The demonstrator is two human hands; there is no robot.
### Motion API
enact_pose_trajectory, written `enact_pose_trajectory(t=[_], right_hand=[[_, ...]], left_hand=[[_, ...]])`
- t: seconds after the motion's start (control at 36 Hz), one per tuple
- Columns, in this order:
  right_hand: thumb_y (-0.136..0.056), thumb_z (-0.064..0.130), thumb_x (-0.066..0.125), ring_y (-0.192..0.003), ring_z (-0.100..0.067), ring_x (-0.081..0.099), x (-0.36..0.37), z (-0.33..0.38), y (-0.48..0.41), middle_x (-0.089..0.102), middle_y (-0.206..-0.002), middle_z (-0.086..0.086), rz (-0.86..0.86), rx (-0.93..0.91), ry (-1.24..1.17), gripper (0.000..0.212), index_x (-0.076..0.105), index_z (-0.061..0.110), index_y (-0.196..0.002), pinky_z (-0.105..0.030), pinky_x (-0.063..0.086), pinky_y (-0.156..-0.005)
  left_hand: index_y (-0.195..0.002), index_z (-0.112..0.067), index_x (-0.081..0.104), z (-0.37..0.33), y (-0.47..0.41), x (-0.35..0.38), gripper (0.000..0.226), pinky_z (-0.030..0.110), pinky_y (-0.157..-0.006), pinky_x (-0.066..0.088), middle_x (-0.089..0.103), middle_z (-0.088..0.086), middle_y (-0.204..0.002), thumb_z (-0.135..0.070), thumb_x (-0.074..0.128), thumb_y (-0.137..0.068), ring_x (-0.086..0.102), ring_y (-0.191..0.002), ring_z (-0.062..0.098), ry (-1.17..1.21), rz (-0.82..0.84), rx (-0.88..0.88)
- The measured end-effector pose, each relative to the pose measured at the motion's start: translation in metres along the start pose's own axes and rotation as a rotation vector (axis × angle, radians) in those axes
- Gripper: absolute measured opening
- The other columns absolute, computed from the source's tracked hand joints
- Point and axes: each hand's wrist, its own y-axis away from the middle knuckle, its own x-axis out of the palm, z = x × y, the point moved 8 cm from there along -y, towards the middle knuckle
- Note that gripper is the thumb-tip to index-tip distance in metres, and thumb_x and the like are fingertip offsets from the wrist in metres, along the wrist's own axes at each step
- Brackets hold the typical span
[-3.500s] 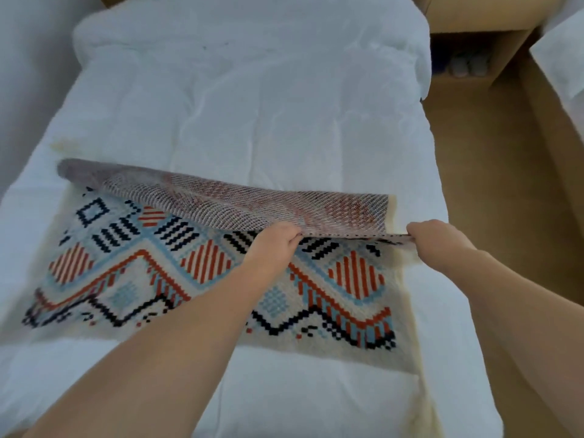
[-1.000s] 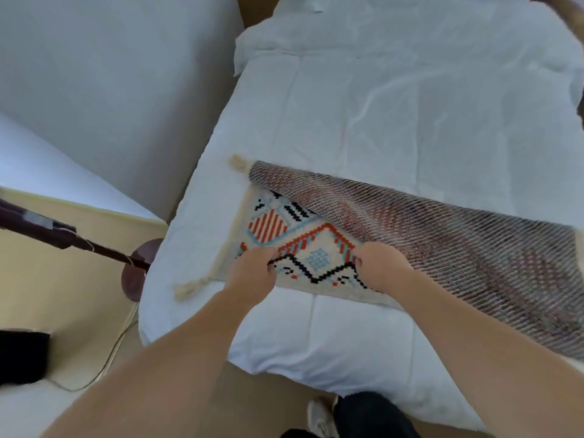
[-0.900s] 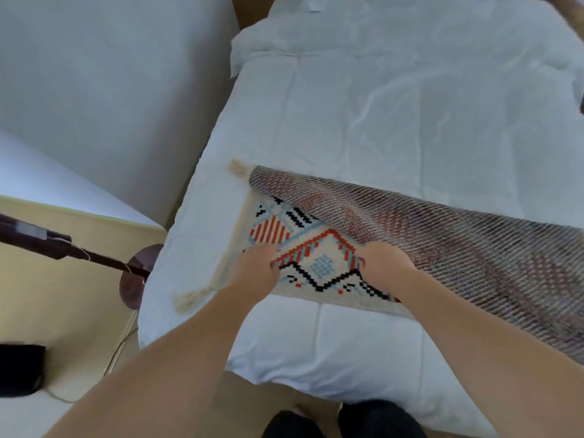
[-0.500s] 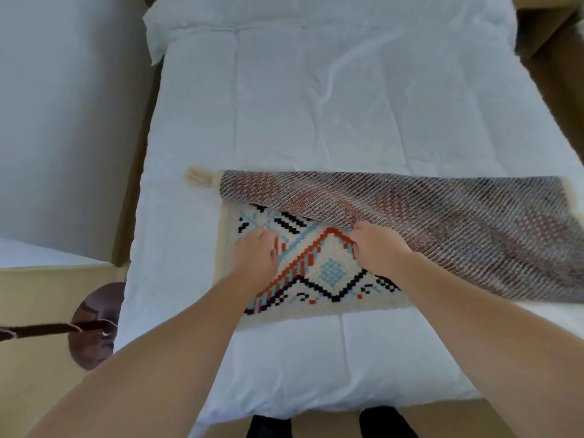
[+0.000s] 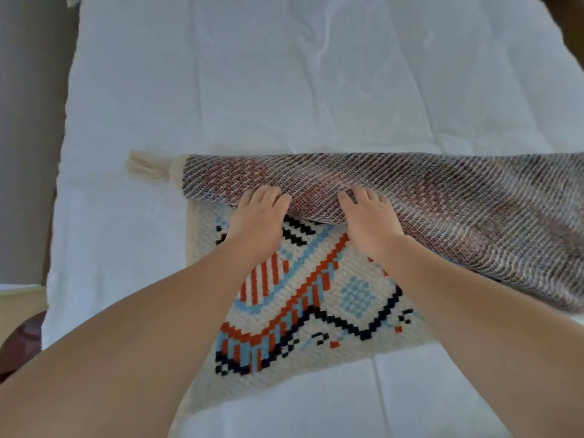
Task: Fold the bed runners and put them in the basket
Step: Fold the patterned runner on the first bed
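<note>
A woven bed runner (image 5: 316, 298) lies across the white bed, its orange, blue and black pattern facing up near me. Its far part is turned over, showing the grey-brown backing (image 5: 442, 197), with a cream tassel (image 5: 147, 165) at the far left corner. My left hand (image 5: 257, 216) and my right hand (image 5: 368, 218) sit side by side at the edge of the turned-over flap, near the runner's left end. Their fingers lie on the backing and grip the flap's edge. No basket is in view.
The white duvet (image 5: 284, 83) fills most of the view. Along the bed's left side runs a grey-brown strip of wall or floor (image 5: 28, 121). A dark round object (image 5: 19, 339) and a cream surface (image 5: 19, 295) sit at the lower left.
Both hands have moved away from me with the flap's edge, toward the fold line. More of the patterned face now shows. The view has come closer to the bed.
</note>
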Motion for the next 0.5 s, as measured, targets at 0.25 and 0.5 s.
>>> enact_pose_trajectory(t=[0.25,0.5], right_hand=[[-0.097,0.01,0.043,-0.063,-0.018,0.055,-0.01,-0.06,-0.043,0.059,-0.078,-0.001,-0.12,0.254,-0.43,0.023,0.052,0.012,-0.118,-0.031,0.04,-0.049],[-0.091,-0.001,0.052,-0.056,-0.021,0.05,-0.015,-0.082,-0.06,0.054,-0.087,-0.007,-0.195,0.268,-0.355,0.021,0.043,0.01,-0.106,-0.03,0.033,-0.043]], left_hand=[[-0.114,-0.015,0.047,-0.002,-0.06,-0.032,0.044,0.039,-0.091,0.029,0.053,0.008,-0.112,0.0,0.051,-0.073,0.045,-0.102,0.028,-0.097,-0.293,-0.04],[-0.099,-0.011,0.059,-0.014,-0.088,-0.022,0.039,0.043,-0.087,0.028,0.05,0.013,-0.111,0.004,0.051,-0.064,0.043,-0.098,0.032,-0.151,-0.272,0.009]])
